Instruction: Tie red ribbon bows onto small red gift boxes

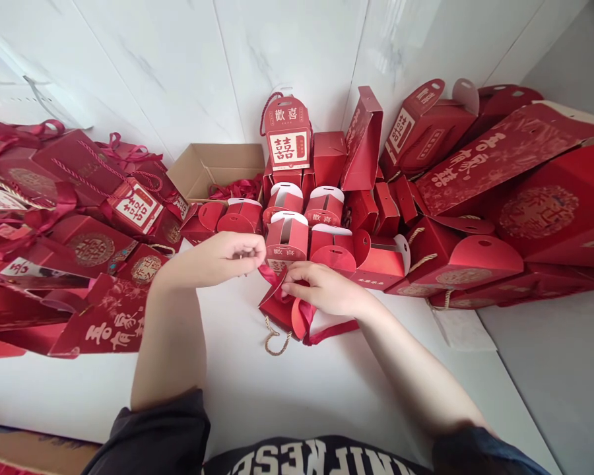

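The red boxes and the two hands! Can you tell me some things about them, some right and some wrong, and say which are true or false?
1. The right hand touches a red ribbon. True.
2. A brown cardboard box near the wall has red ribbon in it. True.
3. The left hand is inside the brown cardboard box. False: it is in front of the box, on the person's side.
4. The loop of cord below the right hand is blue. False: it is gold-coloured.
5. The person's shirt is bright yellow. False: the shirt is dark, with pale letters.
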`<act>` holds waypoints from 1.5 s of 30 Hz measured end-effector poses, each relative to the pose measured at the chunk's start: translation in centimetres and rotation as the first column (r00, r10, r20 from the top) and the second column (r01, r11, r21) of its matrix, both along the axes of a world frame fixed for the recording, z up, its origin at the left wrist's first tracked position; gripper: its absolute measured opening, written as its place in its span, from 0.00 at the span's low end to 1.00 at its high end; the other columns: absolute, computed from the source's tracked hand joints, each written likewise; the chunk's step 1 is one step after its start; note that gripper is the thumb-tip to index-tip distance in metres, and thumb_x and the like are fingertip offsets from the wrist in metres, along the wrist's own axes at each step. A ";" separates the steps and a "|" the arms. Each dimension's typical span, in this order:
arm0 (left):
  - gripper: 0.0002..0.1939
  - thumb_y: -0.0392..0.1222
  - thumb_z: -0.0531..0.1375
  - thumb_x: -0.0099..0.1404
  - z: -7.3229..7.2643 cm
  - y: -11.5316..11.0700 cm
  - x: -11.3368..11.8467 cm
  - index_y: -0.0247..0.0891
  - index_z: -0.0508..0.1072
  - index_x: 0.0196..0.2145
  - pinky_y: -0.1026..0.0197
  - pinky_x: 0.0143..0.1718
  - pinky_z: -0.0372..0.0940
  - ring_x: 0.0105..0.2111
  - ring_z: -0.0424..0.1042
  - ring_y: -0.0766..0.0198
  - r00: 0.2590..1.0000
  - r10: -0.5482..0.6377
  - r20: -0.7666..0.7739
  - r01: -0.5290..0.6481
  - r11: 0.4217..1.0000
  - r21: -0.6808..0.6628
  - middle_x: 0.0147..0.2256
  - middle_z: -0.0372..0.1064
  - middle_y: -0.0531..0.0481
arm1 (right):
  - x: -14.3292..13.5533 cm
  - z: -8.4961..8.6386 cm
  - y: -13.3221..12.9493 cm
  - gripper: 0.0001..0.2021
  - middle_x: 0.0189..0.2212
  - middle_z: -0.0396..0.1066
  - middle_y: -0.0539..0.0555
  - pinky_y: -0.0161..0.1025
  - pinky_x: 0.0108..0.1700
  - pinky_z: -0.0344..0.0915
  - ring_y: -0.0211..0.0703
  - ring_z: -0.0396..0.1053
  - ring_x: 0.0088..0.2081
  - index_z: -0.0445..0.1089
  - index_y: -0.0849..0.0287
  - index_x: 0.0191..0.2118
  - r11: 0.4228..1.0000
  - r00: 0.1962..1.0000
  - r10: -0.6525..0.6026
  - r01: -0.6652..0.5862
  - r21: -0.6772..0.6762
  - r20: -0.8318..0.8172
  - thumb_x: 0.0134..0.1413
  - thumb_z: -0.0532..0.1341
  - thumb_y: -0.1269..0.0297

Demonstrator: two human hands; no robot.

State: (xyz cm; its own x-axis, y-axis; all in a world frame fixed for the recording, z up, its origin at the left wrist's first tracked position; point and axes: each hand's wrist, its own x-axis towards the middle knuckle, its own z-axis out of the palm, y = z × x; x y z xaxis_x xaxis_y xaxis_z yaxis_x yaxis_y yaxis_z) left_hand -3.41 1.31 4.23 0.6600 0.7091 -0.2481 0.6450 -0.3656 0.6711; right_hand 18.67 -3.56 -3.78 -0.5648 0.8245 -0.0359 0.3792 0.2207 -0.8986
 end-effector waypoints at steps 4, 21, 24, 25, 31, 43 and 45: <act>0.06 0.37 0.56 0.64 0.7 -0.6 -1.5 0.37 0.66 0.29 0.65 0.28 0.60 0.25 0.63 0.69 0.936 0.177 0.305 -0.172 0.984 -0.044 0.25 0.62 0.55 | 0.8 0.2 -0.1 0.12 0.36 0.74 0.51 0.38 0.41 0.64 0.42 0.70 0.38 0.71 0.57 0.35 0.999 1.000 -0.013 0.012 -0.044 -0.011 0.67 0.53 0.60; 0.04 0.37 0.57 0.56 1.8 -1.3 -3.2 0.36 0.68 0.26 0.65 0.12 0.58 0.16 0.69 0.65 0.403 0.147 0.903 -0.292 0.956 -0.026 0.30 0.79 0.45 | 7.1 -1.0 -5.1 0.14 0.38 0.72 0.52 0.43 0.43 0.62 0.46 0.69 0.40 0.68 0.55 0.42 0.977 0.975 -0.142 0.165 -0.133 0.170 0.66 0.54 0.51; 0.04 0.40 0.59 0.56 1.6 -0.6 -3.5 0.36 0.70 0.27 0.65 0.11 0.58 0.16 0.69 0.64 0.378 0.080 0.922 -0.262 0.965 0.023 0.26 0.76 0.46 | 6.7 -3.5 -5.5 0.17 0.45 0.72 0.55 0.45 0.49 0.63 0.47 0.69 0.46 0.67 0.55 0.47 0.956 0.989 -0.143 0.150 -0.252 0.048 0.65 0.54 0.48; 0.05 0.41 0.59 0.56 1.6 -0.5 -3.5 0.36 0.71 0.27 0.65 0.10 0.58 0.15 0.68 0.64 0.374 0.060 0.926 -0.246 0.969 0.037 0.25 0.76 0.46 | 6.5 -4.3 -5.5 0.17 0.46 0.71 0.55 0.45 0.51 0.63 0.47 0.69 0.48 0.67 0.56 0.48 0.953 0.992 -0.123 0.115 -0.281 -0.011 0.64 0.55 0.48; 0.10 0.39 0.65 0.49 1.5 -0.6 -3.6 0.37 0.73 0.31 0.60 0.15 0.66 0.18 0.70 0.60 0.330 0.003 0.944 -0.199 0.978 0.067 0.26 0.76 0.43 | 6.8 -5.3 -6.0 0.20 0.39 0.72 0.51 0.41 0.45 0.66 0.44 0.71 0.41 0.64 0.54 0.52 0.967 0.997 -0.049 0.031 -0.253 -0.066 0.55 0.66 0.59; 0.06 0.36 0.69 0.57 1.2 -1.9 -1.8 0.36 0.80 0.34 0.70 0.25 0.75 0.25 0.76 0.68 0.319 0.029 0.947 -0.365 0.926 0.095 0.30 0.79 0.50 | 11.0 2.8 -6.4 0.03 0.35 0.72 0.53 0.40 0.37 0.65 0.43 0.68 0.35 0.73 0.55 0.38 0.880 0.945 -0.304 0.328 0.344 -0.122 0.58 0.65 0.64; 0.06 0.39 0.70 0.58 1.5 -1.8 -1.3 0.36 0.81 0.35 0.70 0.25 0.75 0.25 0.76 0.68 0.319 0.035 0.947 -0.366 0.926 0.089 0.29 0.79 0.50 | 11.1 3.8 -6.1 0.03 0.33 0.70 0.52 0.39 0.35 0.64 0.41 0.67 0.33 0.73 0.54 0.36 0.852 0.935 -0.270 0.342 0.396 -0.229 0.57 0.66 0.68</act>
State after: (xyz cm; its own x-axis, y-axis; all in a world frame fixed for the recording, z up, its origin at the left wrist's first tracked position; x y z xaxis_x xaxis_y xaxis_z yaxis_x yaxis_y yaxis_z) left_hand -4.69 -0.46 5.71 0.1678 0.7730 0.6118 -0.2473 -0.5677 0.7852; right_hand 29.79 -9.70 0.03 -0.2491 0.8710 0.4235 0.3513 0.4888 -0.7986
